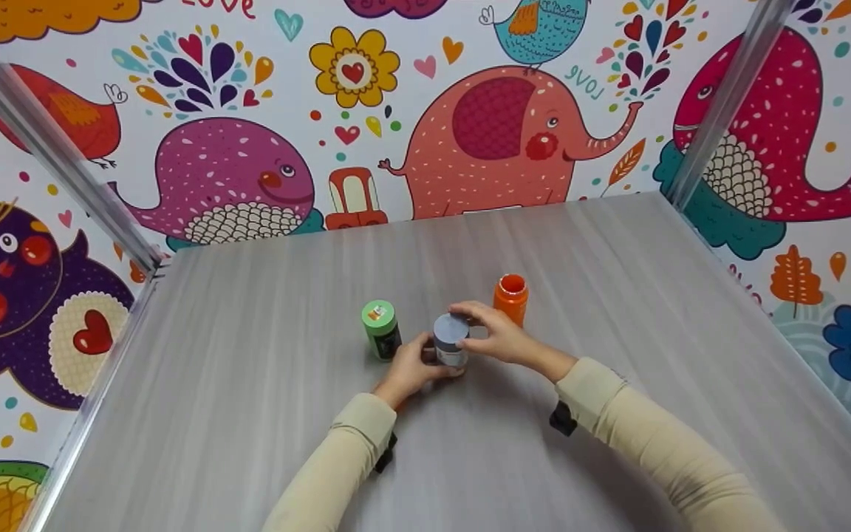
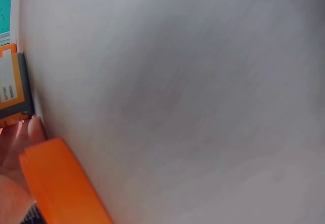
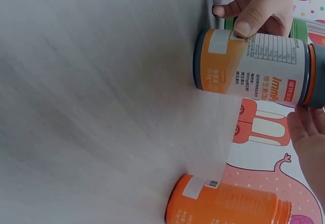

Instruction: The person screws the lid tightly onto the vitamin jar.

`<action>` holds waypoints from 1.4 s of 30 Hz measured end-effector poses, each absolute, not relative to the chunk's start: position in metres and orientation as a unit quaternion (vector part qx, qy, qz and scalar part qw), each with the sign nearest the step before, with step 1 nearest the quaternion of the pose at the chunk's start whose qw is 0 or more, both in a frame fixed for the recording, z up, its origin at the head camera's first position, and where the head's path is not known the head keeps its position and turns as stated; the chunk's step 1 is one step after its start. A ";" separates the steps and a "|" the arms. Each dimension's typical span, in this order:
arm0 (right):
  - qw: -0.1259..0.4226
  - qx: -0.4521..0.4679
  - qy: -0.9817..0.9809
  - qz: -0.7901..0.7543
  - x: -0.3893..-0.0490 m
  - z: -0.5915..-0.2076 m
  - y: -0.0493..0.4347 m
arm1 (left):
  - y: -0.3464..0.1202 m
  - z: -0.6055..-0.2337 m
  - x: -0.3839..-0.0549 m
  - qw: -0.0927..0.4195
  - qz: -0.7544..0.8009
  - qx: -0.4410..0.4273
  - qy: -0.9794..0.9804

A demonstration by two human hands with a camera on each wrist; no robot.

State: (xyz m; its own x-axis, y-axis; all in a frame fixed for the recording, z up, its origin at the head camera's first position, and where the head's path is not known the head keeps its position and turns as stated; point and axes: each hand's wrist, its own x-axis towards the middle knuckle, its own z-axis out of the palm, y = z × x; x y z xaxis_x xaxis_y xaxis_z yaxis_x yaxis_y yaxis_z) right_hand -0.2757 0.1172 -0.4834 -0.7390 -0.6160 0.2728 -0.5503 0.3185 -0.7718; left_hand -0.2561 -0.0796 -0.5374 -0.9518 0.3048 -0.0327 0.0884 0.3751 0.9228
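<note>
In the head view, my left hand point(image 1: 414, 369) grips the lower body of a vitamin bottle point(image 1: 452, 358). From the other side, my right hand point(image 1: 503, 336) holds its grey-blue screw cap point(image 1: 451, 329) between thumb and fingers. The right wrist view shows this bottle point(image 3: 254, 66) with a white and orange label, and an orange ring just under the cap point(image 3: 318, 76). My left thumb point(image 3: 246, 26) presses on its body near the base. Close to my left hand in the left wrist view lies an orange cap point(image 2: 66, 183).
A green bottle point(image 1: 381, 330) with its lid on stands left of the hands. Behind my right hand is an orange bottle point(image 1: 512, 295) without a lid, its mouth facing up. Printed walls point(image 1: 351, 148) and metal posts point(image 1: 63, 148) bound the grey table point(image 1: 248, 355).
</note>
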 end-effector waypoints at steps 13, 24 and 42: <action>0.003 -0.321 0.831 -0.454 -0.274 -0.488 0.113 | -0.080 -0.537 -0.255 0.101 0.546 0.116 0.824; -0.011 -0.281 0.837 -0.469 -0.269 -0.490 0.103 | -0.080 -0.535 -0.255 0.087 0.523 0.128 0.838; -0.042 -0.202 0.869 -0.449 -0.258 -0.489 0.094 | -0.079 -0.536 -0.255 0.086 0.522 0.122 0.840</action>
State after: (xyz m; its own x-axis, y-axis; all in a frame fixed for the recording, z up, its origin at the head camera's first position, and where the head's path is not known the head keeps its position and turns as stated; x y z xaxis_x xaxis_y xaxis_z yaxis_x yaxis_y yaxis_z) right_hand -0.2583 0.0944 -0.4888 -0.9146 -0.3141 0.2546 -0.3894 0.5150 -0.7636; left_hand -0.2551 -0.0787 -0.5357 -0.9553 0.2951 -0.0169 0.1153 0.4245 0.8980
